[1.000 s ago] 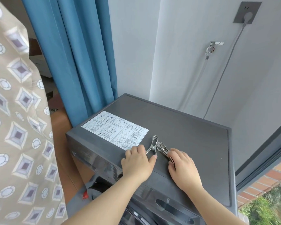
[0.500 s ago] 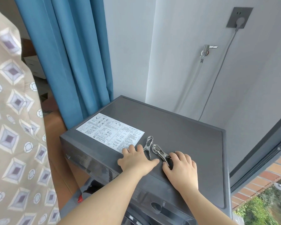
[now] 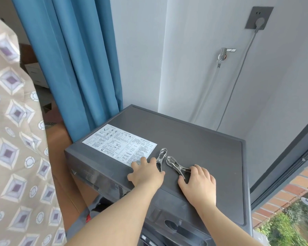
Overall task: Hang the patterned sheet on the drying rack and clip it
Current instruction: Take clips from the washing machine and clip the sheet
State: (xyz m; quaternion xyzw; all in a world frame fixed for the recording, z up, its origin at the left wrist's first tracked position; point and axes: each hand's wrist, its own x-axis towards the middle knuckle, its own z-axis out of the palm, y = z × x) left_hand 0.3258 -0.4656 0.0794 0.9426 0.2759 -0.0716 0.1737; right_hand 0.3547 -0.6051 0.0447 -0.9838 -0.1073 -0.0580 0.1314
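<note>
Both your hands are down on the washer top (image 3: 194,150), near its front edge, about midway along.

Your left hand (image 3: 146,174) lies flat, palm down, fingers fairly straight, with the fingertips over the near corner of the label (image 3: 119,143). The thumb side touches the tail of the left clip (image 3: 161,156). It's not gripping anything that I can see.

Your right hand (image 3: 197,181) has its fingers curled over the handle end of the right clip (image 3: 174,163), thumb on the near side, so it's pinching it. The clip is lying on the top. It could be two clips stacked; I can't tell.

Both clips are bare metal. They lie just beside each other, apart, with the jaw ends pointing toward the back edge.

The patterned sheet (image 3: 12,139), beige with diamonds and circles, hangs down the left of the view. It's off the washer and well apart from both hands.

The label sits at the front-left corner of the top. A blue curtain (image 3: 75,59) hangs behind the back-left corner. On the wall behind are a tap (image 3: 224,52) and a socket (image 3: 259,17), with a cord (image 3: 238,75) dropping behind the washer.
</note>
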